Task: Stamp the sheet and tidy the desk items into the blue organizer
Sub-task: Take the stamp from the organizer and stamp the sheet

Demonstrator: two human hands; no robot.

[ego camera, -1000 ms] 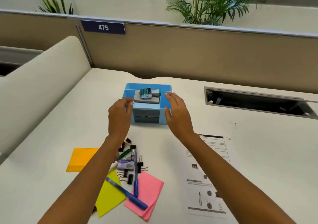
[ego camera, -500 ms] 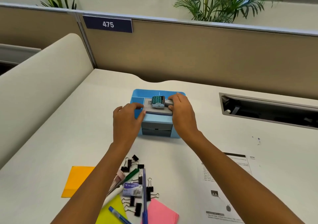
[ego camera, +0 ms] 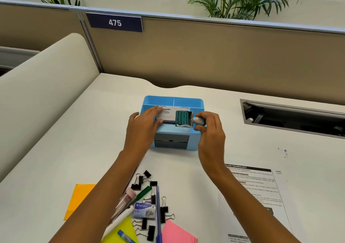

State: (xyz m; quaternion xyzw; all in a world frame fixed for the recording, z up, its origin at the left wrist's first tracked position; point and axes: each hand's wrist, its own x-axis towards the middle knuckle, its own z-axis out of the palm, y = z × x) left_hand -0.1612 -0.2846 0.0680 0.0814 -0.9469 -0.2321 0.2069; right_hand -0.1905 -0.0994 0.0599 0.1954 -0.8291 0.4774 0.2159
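Presently the right hand (ego camera: 211,130) grips the stamp (ego camera: 183,118) by its handle, fingers curled round it, the green rubber face turned up towards the viewer. The stamp sits over the right end of the stamp pad (ego camera: 168,112), which lies on top of the blue organizer (ego camera: 196,102) at mid-desk. The left hand (ego camera: 143,125) pinches the pad's left end between fingers and thumb. The printed sheet (ego camera: 261,196) lies flat, near right. Binder clips (ego camera: 147,224), pens (ego camera: 158,205), a staple box (ego camera: 144,210) and sticky notes (ego camera: 80,199) lie loose, near left.
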